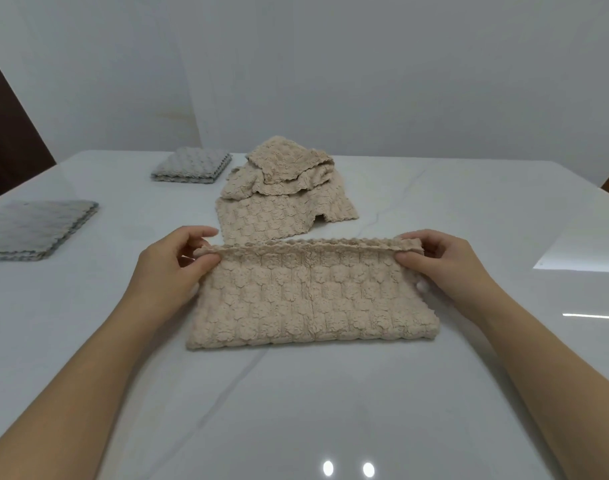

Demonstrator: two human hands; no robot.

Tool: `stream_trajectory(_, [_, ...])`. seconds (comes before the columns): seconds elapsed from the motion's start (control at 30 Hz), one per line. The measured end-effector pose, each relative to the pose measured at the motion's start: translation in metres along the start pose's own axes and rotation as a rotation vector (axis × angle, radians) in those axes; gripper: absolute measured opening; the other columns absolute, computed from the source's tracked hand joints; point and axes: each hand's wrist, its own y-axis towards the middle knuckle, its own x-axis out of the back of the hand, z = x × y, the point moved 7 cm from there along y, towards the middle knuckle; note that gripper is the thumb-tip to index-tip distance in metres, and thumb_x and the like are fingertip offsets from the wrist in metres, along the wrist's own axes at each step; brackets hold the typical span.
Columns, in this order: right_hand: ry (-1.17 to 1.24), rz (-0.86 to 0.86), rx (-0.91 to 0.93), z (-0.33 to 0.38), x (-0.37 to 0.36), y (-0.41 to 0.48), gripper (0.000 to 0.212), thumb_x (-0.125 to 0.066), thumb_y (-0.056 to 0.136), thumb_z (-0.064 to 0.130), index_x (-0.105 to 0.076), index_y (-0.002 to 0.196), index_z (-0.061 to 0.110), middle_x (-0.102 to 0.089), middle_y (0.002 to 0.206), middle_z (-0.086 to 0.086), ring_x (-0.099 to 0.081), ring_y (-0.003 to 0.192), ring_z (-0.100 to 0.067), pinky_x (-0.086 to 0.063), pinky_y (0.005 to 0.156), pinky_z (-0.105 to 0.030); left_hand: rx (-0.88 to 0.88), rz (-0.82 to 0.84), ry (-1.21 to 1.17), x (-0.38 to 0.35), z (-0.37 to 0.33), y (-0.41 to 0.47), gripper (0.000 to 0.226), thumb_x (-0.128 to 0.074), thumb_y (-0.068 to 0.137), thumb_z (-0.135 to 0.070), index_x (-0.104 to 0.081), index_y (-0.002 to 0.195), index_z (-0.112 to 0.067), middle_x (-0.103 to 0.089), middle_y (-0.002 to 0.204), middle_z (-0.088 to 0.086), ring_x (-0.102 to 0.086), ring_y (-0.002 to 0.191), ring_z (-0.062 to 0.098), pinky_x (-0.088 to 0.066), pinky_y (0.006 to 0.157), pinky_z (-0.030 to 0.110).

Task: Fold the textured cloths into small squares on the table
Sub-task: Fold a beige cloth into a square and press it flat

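We see the left fingers curled over the far-left corner of the beige cloth. The thumb presses against them from the near side, so that corner is pinched. The right fingers do the same at the far-right corner, thumb in front and fingers curled behind the edge. Between the two pinches, the far edge of the beige cloth stands slightly lifted and drawn straight. It shows two layers there, so we read the cloth as folded once into a wide rectangle, its near edge flat on the white table. The left hand and right hand sit at either end of that cloth, with bare forearms running back toward us over the tabletop. Just beyond the beige cloth lies a loose pile of beige cloths, crumpled on top. Well to the left of the beige cloth rests a folded grey stack. Farther beyond it, also to the left, sits a second grey stack.
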Motion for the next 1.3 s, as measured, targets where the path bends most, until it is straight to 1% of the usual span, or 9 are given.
stream_trajectory(0.13, [0.171, 0.105, -0.092, -0.006, -0.006, 0.0, 0.011, -0.076, 0.066, 0.025, -0.071, 0.073, 0.017, -0.056, 0.063, -0.006, -0.045, 0.047, -0.012, -0.039, 0.044, -0.019, 0.118, 0.006, -0.246, -0.002, 0.004, 0.001, 0.014, -0.062, 0.089, -0.005, -0.065, 0.081, -0.016, -0.065, 0.072, -0.011, -0.057, 0.071, 0.004, -0.047, 0.068, 0.013])
stream_trajectory(0.23, [0.336, 0.136, -0.125, -0.003, -0.012, -0.003, 0.008, -0.063, 0.081, 0.018, -0.068, 0.083, 0.013, -0.065, 0.066, 0.0, -0.058, 0.055, -0.01, -0.05, 0.055, -0.02, 0.279, 0.053, -0.534, -0.012, 0.008, -0.002, 0.01, -0.056, 0.093, -0.01, -0.06, 0.084, -0.013, -0.065, 0.071, -0.006, -0.059, 0.065, 0.007, -0.051, 0.058, 0.016])
stream_trajectory(0.33, [0.387, 0.1, -0.159, 0.001, -0.015, -0.009, 0.013, -0.051, 0.093, 0.011, -0.063, 0.095, 0.007, -0.072, 0.077, -0.004, -0.069, 0.069, -0.014, -0.057, 0.061, -0.026, 0.368, 0.055, -0.6, -0.017, 0.01, -0.007, 0.013, -0.053, 0.095, -0.015, -0.058, 0.084, -0.015, -0.063, 0.075, -0.001, -0.059, 0.064, 0.011, -0.051, 0.058, 0.023])
stream_trajectory(0.5, [0.208, 0.005, -0.147, 0.016, -0.009, -0.019, 0.012, -0.054, 0.096, 0.015, -0.065, 0.095, 0.01, -0.071, 0.083, -0.003, -0.068, 0.074, -0.015, -0.056, 0.067, -0.027, 0.351, -0.015, -0.409, -0.011, -0.003, -0.017, 0.02, -0.05, 0.099, -0.022, -0.056, 0.08, -0.02, -0.062, 0.069, -0.004, -0.058, 0.053, 0.006, -0.044, 0.046, 0.021])
stream_trajectory(0.7, [0.093, 0.033, -0.257, 0.032, 0.002, -0.046, 0.015, -0.056, 0.097, 0.019, -0.064, 0.09, 0.008, -0.068, 0.073, -0.003, -0.065, 0.06, -0.011, -0.052, 0.051, -0.02, 0.357, -0.002, -0.287, 0.007, -0.023, -0.035, 0.018, -0.052, 0.098, -0.022, -0.057, 0.082, -0.016, -0.062, 0.075, 0.0, -0.058, 0.062, 0.012, -0.043, 0.058, 0.028])
stream_trajectory(0.83, [-0.322, -0.069, -0.216, 0.022, 0.002, -0.036, 0.017, -0.06, 0.094, 0.019, -0.064, 0.08, 0.01, -0.062, 0.071, 0.001, -0.054, 0.06, -0.011, -0.044, 0.052, -0.019, 0.29, 0.024, 0.254, -0.002, -0.01, -0.028, 0.018, -0.052, 0.095, -0.029, -0.058, 0.082, -0.019, -0.063, 0.084, -0.001, -0.058, 0.08, 0.021, -0.041, 0.064, 0.03])
stream_trajectory(1.03, [-1.096, -0.186, -0.02, -0.002, -0.015, 0.004, 0.02, -0.051, 0.096, 0.028, -0.068, 0.095, 0.016, -0.06, 0.108, -0.002, -0.055, 0.101, -0.025, -0.039, 0.083, -0.037, 0.113, -0.033, 0.749, -0.028, 0.003, -0.007, 0.022, -0.042, 0.098, -0.029, -0.055, 0.092, -0.013, -0.061, 0.091, 0.003, -0.055, 0.084, 0.024, -0.042, 0.068, 0.036])
stream_trajectory(1.17, [-1.283, -0.207, 0.03, 0.003, -0.023, 0.007, 0.027, -0.048, 0.098, 0.028, -0.057, 0.122, 0.02, -0.054, 0.129, -0.005, -0.047, 0.118, -0.026, -0.032, 0.091, -0.039, 0.034, -0.069, 0.867, -0.034, -0.004, -0.001, 0.018, -0.048, 0.097, -0.026, -0.056, 0.105, -0.012, -0.06, 0.104, 0.007, -0.055, 0.093, 0.027, -0.041, 0.077, 0.038])
stream_trajectory(1.3, [-1.275, -0.143, 0.189, 0.031, -0.041, -0.002, 0.05, -0.039, 0.101, 0.018, -0.027, 0.15, 0.014, -0.025, 0.158, -0.004, -0.018, 0.146, -0.023, -0.016, 0.115, -0.042, -0.237, -0.155, 0.866, -0.043, -0.047, -0.006, 0.045, -0.056, 0.09, -0.009, -0.047, 0.134, -0.007, -0.051, 0.132, 0.014, -0.049, 0.116, 0.033, -0.039, 0.092, 0.044])
